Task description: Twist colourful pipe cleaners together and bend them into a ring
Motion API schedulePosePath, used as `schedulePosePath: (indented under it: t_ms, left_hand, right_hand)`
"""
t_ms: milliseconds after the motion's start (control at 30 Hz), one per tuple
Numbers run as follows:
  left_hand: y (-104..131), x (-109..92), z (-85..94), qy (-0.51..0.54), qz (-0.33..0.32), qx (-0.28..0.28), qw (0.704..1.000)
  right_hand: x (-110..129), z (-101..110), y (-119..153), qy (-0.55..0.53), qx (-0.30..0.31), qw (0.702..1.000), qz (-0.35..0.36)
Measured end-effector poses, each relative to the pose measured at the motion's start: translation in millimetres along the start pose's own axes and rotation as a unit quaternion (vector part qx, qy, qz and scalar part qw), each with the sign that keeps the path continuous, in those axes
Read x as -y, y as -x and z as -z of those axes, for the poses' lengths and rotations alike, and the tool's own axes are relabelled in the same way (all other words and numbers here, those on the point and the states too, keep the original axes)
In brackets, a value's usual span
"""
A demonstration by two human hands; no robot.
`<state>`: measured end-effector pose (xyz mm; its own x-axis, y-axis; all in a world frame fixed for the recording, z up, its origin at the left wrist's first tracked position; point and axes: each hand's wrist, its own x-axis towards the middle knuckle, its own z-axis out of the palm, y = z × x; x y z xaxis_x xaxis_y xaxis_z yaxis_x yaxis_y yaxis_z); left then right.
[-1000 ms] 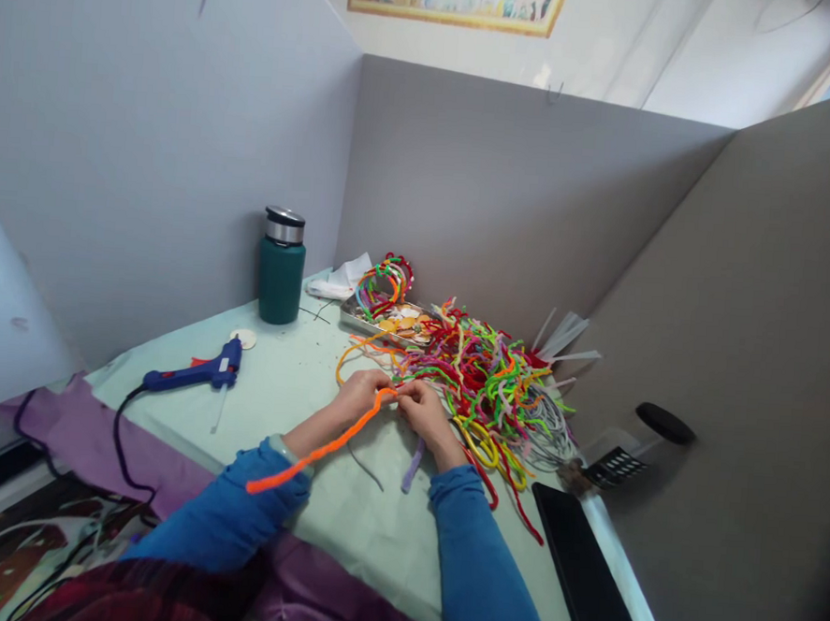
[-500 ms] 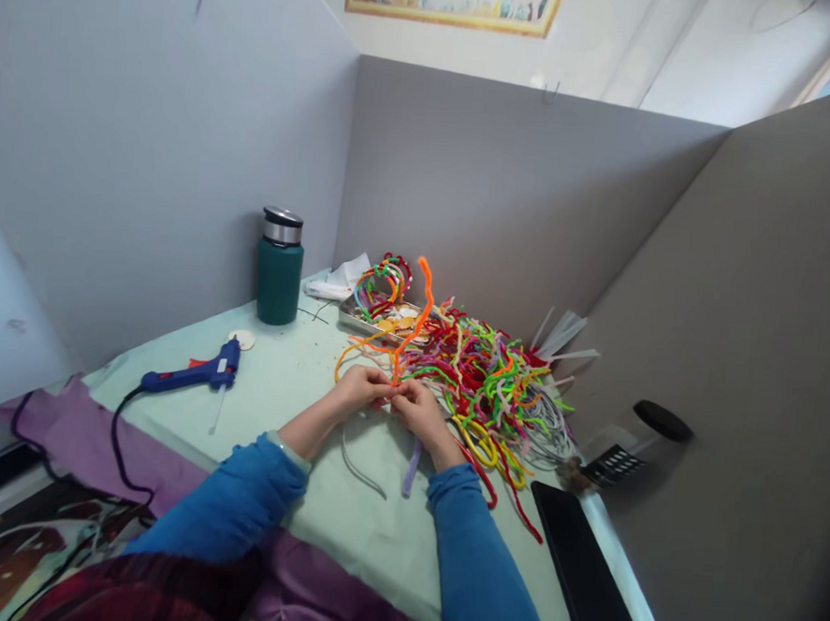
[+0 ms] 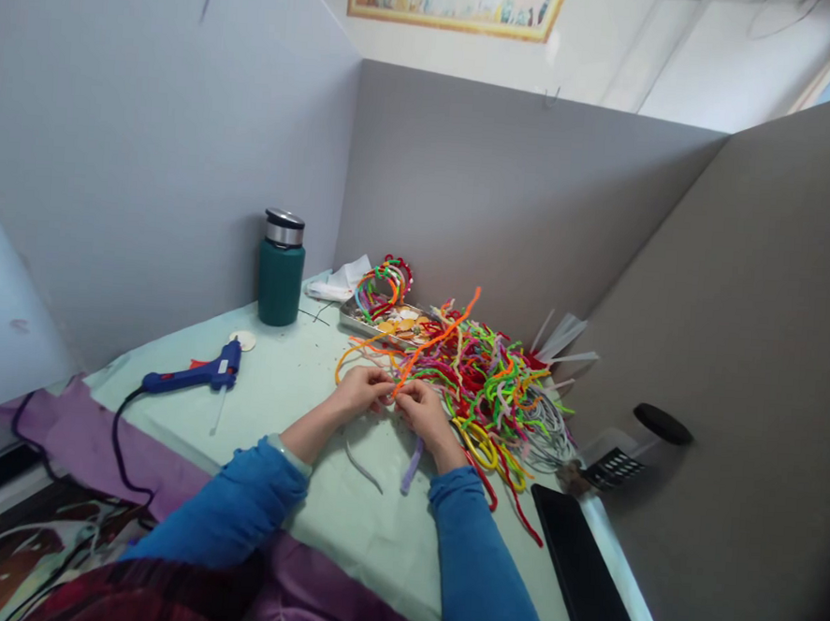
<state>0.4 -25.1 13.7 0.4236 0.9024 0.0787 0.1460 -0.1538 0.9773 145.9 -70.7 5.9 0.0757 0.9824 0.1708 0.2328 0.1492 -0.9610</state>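
An orange pipe cleaner (image 3: 442, 336) rises from between my fingertips and leans to the upper right. My left hand (image 3: 362, 392) and my right hand (image 3: 423, 412) meet at its lower end, both pinching it. Below my right hand hangs or lies a purple pipe cleaner (image 3: 412, 468), its upper end hidden by the hand. A grey strip (image 3: 364, 469) shows under my left hand. Beyond my hands, a large tangled pile of coloured pipe cleaners (image 3: 485, 376) spreads to the right.
A blue glue gun (image 3: 196, 374) lies at the left, near a green bottle (image 3: 280, 279). Behind my hands stands a metal tray (image 3: 362, 325) with small pieces and coloured rings. A black flat object (image 3: 582, 574) lies along the right edge. Grey panels surround the table.
The orange pipe cleaner has tipped from nearly upright over to the right. My hands have barely moved and still meet at its lower end. The grey strip has shifted slightly.
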Motion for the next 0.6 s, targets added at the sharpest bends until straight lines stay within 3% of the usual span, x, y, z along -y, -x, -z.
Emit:
schedulePosePath:
  t_ms: [200, 300, 367, 500, 600]
  left_hand:
    - [5.8, -6.5, -0.2, -0.167, -0.131, -0.020, 0.977]
    - [5.7, -6.8, -0.5, -0.202, -0.159, -0.026, 0.966]
    - [4.0, -4.9, -1.0, -0.192, -0.152, -0.033, 0.969]
    - [0.9, -1.3, -1.5, -0.129, -0.079, -0.029, 0.988]
    - [1.5, -2.1, -1.1, -0.145, -0.075, -0.029, 0.986]
  right_hand:
    - [0.5, 3.2, -1.5, -0.007, -0.018, 1.000, -0.016]
    - [1.7, 2.9, -1.0, -0.005, -0.017, 1.000, -0.017]
    - [2.0, 2.6, -0.8, -0.006, -0.019, 1.000, -0.009]
    - [0.1, 1.6, -1.5, -0.005, -0.015, 1.000, 0.009]
    - [-2.8, 0.8, -2.3, -0.004, -0.010, 1.000, 0.013]
